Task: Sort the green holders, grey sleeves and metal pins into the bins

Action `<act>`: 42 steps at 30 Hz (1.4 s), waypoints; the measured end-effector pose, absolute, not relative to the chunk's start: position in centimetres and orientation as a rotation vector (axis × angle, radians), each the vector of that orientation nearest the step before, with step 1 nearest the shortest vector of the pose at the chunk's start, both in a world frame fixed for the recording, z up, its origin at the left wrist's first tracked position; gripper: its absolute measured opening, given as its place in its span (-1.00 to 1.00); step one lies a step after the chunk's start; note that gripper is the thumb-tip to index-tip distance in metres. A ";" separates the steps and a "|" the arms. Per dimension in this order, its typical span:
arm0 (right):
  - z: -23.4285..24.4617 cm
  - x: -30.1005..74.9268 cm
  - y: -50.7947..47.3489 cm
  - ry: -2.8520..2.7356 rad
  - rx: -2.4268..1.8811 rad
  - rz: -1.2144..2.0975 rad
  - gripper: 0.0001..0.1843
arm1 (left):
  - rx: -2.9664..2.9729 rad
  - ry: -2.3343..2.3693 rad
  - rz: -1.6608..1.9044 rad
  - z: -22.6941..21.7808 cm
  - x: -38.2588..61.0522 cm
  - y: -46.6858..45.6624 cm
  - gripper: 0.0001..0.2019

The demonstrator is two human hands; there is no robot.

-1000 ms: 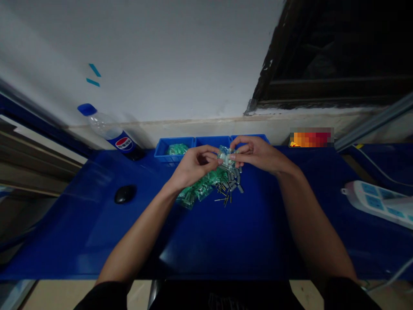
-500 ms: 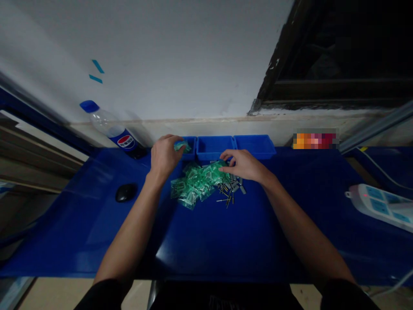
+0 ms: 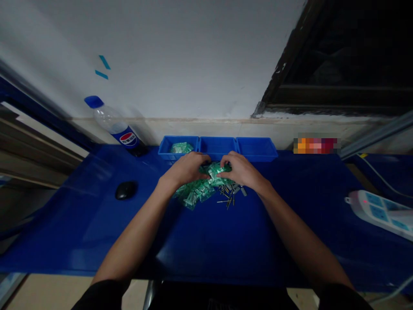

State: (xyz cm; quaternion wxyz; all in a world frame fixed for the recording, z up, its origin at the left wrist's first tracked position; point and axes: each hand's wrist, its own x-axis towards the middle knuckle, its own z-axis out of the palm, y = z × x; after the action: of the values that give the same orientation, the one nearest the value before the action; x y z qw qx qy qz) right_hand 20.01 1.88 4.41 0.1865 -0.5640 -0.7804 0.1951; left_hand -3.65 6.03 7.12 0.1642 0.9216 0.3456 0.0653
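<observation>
My left hand [image 3: 189,168] and my right hand [image 3: 241,169] face each other over a pile of small green-tinted plastic packets [image 3: 196,192]. Between them, a raised green packet [image 3: 214,171] is pinched by thumb and curled fingers from both sides; its edges are partly hidden by the fingers. Through the clear plastic of the pile, slim light-coloured parts show. Loose metal pins and small grey cylinders [image 3: 228,193] lie just right of the pile, below my right hand. Behind, the left blue bin [image 3: 163,148] contains several similar packets [image 3: 181,147].
A middle blue bin [image 3: 217,144] and a right blue bin [image 3: 257,146] stand in the same row along the wall. A cola bottle [image 3: 127,137] and a black mouse [image 3: 125,190] are at left. At right lies a white power strip [image 3: 380,211] on the blue tabletop [image 3: 219,245].
My left hand has come from over the left bin, down and right to the packet by my right hand. Packets now show in that bin. My right hand has stayed near the pile.
</observation>
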 end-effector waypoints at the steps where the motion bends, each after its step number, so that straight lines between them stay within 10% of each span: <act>1: 4.6 20.0 1.9 -2.157 -1.578 0.616 -0.80 | 2.606 0.974 0.186 7.1 -3.6 6.0 -0.56; 19: 5.7 20.8 1.9 -2.025 -1.572 0.782 -0.94 | 2.206 1.004 0.622 6.5 -2.6 5.9 -0.72; 26: 7.0 20.9 1.4 -1.908 -1.460 0.911 -0.91 | 2.203 0.899 0.565 7.1 -2.9 5.8 -0.42; 34: 7.4 21.7 1.6 -1.652 -1.297 1.153 -0.66 | 1.889 0.914 0.733 8.8 -2.6 5.2 -0.73; 42: 5.4 22.1 1.2 -2.358 -1.500 0.613 -0.35 | 2.398 1.650 0.863 7.9 -6.0 7.1 -0.73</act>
State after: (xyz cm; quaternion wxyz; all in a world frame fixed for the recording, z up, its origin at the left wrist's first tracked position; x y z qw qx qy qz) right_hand 22.11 1.24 5.43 0.1399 -0.5191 -0.8161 0.2122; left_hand -5.97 7.14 7.88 0.0525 0.7887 0.5428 0.2839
